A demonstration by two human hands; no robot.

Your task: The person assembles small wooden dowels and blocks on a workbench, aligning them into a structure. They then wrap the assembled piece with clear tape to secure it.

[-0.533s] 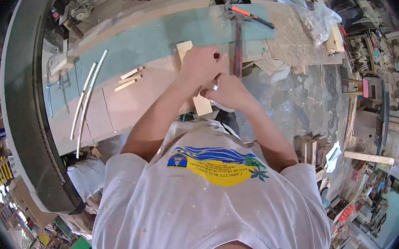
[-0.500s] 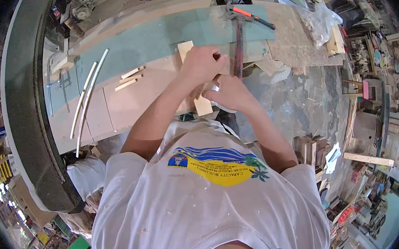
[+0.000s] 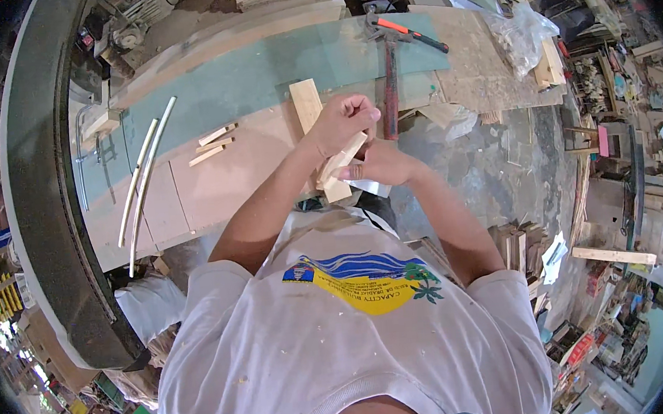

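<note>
Left hand (image 3: 346, 120): fingers clenched around a small wood strip (image 3: 341, 161).
Right hand (image 3: 379, 164): fingers pinch the strip's lower end.
Board (image 3: 308, 106): flat on the table (image 3: 218, 169).

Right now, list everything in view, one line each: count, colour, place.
small wooden block: one, pale, held between both hands
wooden plank: one, pale, flat on the bench under the hands
hammer: one, dark red handle, right of the plank
short wood offcuts: three, pale, left of the plank
thin curved strips: two, whitish, far left
workbench: one, green and tan
left hand: one, gripping the block
right hand: one, gripping the block
</note>
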